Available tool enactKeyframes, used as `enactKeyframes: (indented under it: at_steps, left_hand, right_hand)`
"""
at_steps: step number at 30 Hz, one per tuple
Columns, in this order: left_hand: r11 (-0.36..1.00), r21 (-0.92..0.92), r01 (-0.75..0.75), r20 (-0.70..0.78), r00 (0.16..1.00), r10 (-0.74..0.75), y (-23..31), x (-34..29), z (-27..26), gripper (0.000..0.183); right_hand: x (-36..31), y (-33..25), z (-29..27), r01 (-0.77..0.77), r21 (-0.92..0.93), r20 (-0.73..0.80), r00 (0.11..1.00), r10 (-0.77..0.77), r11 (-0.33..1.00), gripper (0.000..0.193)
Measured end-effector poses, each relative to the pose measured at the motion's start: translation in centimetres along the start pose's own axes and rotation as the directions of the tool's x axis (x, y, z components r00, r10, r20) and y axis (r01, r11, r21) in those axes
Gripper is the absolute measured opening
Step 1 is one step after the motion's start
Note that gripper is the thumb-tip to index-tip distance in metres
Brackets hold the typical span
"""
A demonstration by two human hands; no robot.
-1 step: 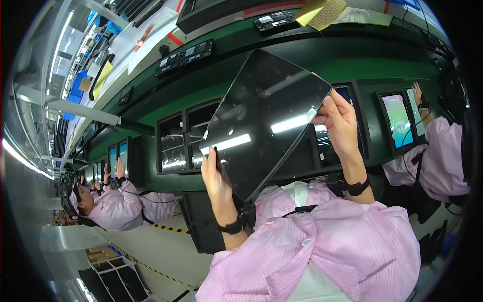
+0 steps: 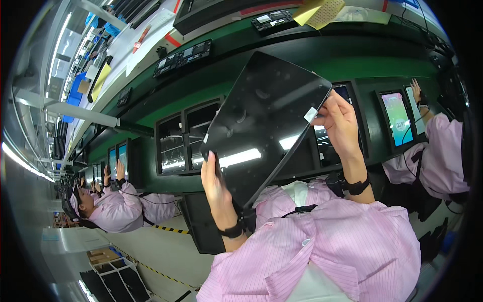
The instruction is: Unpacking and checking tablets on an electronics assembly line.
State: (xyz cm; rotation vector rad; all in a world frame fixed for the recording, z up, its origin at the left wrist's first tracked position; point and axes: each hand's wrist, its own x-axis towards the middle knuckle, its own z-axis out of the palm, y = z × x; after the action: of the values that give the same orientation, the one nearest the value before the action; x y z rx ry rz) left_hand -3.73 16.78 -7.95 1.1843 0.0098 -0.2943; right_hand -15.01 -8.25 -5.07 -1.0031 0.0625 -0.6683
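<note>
A dark, glossy tablet (image 2: 264,116) is raised in front of me, tilted, its black screen carrying light reflections and smudges. Along its lower left edge my left hand (image 2: 215,183) grips it, thumb at the front and the other fingers mostly hidden. My right hand (image 2: 341,118) pinches the right corner between thumb and fingers, near a small white label (image 2: 310,115) on the edge. Black bands circle both wrists. Behind the tablet, dark-screened tablets (image 2: 171,143) lie in black trays on the green bench.
Opened devices with exposed inner parts (image 2: 183,58) rest on the ledge beyond the bench, with a yellow sheet (image 2: 319,14) farther right. At left a co-worker in pink (image 2: 121,209) raises both hands; another's sleeve (image 2: 443,151) is at right, near a tablet with a lit screen (image 2: 396,120).
The tablet has tilted slightly, and the light reflections have slid across its screen. Both hands keep their grip.
</note>
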Motion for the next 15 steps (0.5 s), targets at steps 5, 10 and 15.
enactKeyframes:
  at_steps: [5, 10, 15]
  left_hand:
    - [0.997, -0.081, -0.016, -0.005, 1.000, 0.015, 1.9, -4.7, 1.0, 0.031]
    - [0.937, -0.337, 0.089, -0.032, 0.994, -0.105, 2.3, -7.8, 0.7, 0.044]
    - [0.960, -0.278, 0.040, 0.062, 0.998, -0.024, 2.2, -8.1, 0.7, 0.044]
  right_hand:
    - [-0.3, -0.6, -0.7, -0.021, 0.234, 0.060, 0.998, 0.007, 0.972, 0.041]
    - [0.3, -1.5, -0.3, -0.094, 0.438, -0.068, 0.988, 0.137, 0.894, 0.034]
    - [1.0, -1.7, -0.1, -0.065, 0.443, -0.206, 0.963, 0.172, 0.894, 0.034]
